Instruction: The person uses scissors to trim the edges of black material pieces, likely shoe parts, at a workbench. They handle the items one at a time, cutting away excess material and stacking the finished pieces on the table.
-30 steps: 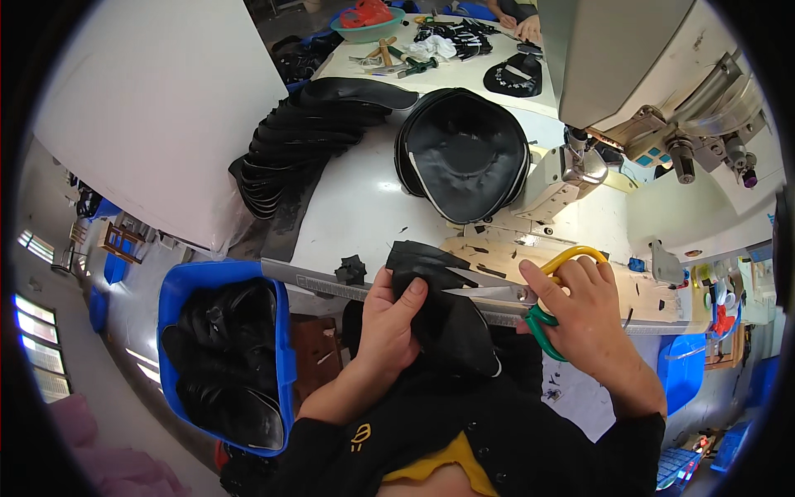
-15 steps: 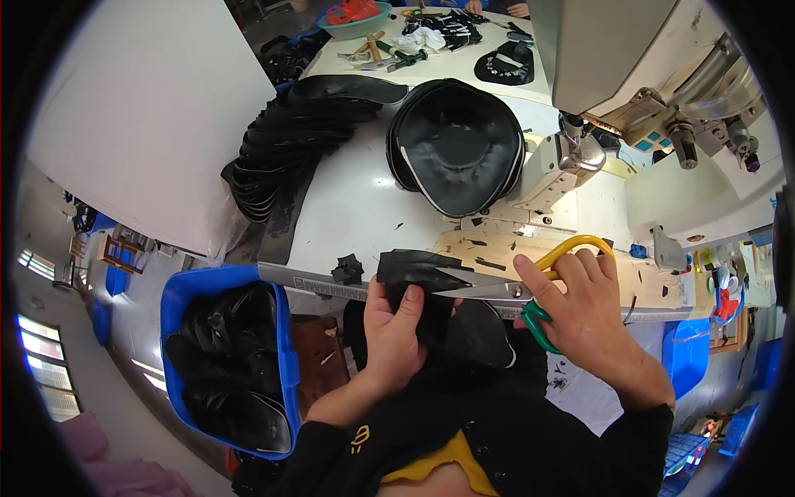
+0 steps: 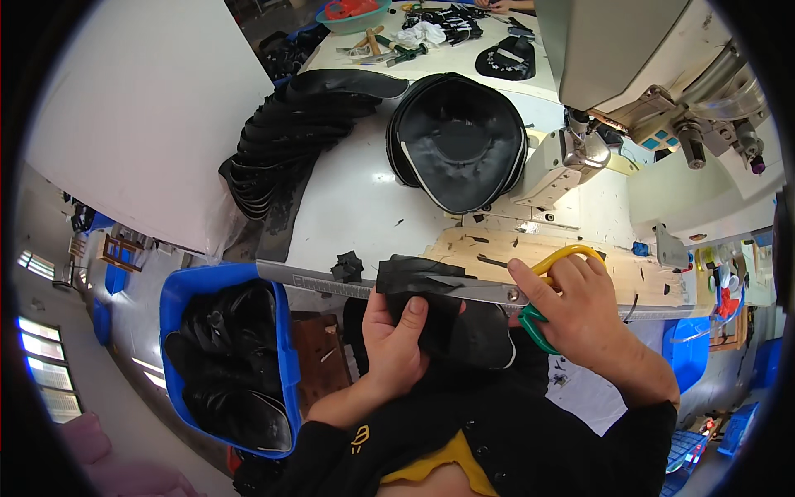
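My left hand [image 3: 397, 344] pinches a black sheet piece [image 3: 414, 277], leather-like, at the table's front edge, thumb on top. In my right hand [image 3: 577, 306] is a pair of scissors [image 3: 484, 293] with one yellow and one green handle. The blades point left into the black piece, and their tips are hidden by it. Below hangs a larger black panel with a pale edge [image 3: 484, 335], near my lap. Beside the left hand, a small crumpled black scrap [image 3: 348, 267] lies on the table edge.
A stack of rounded black panels [image 3: 460, 141] stands mid-table, with a fanned row of black pieces [image 3: 290, 137] to its left. At right is a sewing machine [image 3: 571, 161]. A blue bin [image 3: 292, 356] of black pieces stands lower left. Another person's hands [image 3: 501, 5] show at the far table.
The scissors' blades have closed together and moved slightly left into the black piece. The left hand keeps its hold. The far person's hands have shifted.
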Demonstrator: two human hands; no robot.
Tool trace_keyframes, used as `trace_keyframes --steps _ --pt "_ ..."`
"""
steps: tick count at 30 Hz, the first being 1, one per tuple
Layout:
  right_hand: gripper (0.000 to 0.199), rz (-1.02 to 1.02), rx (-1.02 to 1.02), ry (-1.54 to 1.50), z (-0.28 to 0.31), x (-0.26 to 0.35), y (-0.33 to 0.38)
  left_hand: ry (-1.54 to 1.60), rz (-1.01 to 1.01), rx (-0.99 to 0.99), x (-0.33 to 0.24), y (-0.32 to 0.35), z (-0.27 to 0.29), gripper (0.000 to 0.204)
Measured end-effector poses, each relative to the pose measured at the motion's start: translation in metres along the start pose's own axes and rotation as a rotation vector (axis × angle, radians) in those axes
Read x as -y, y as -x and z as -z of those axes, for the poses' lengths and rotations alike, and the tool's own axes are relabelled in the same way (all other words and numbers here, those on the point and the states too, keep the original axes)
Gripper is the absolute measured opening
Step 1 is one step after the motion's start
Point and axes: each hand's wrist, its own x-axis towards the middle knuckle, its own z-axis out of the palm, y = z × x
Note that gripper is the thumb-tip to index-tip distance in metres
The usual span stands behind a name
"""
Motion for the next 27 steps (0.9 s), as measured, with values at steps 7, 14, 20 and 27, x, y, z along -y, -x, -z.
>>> trace_keyframes --steps 7,14,20,27 --pt "0.063 0.021 -0.017 -0.012 0.004 -0.003 -0.002 -0.163 -0.031 0.1 0.002 0.004 0.01 0.032" --pt "0.063 0.071 0.075 -0.029 0.008 -0.007 -0.003 -0.311 -0.162 0.189 -0.005 0.01 0.008 0.02" --pt "0.068 0.08 0.027 -0.09 0.009 -0.006 -0.013 -0.21 -0.117 0.264 -0.006 0.013 0.005 0.02" --pt "0.062 0.053 0.066 -0.084 0.013 -0.005 -0.009 -0.261 -0.19 0.248 -0.007 0.009 0.003 0.016"
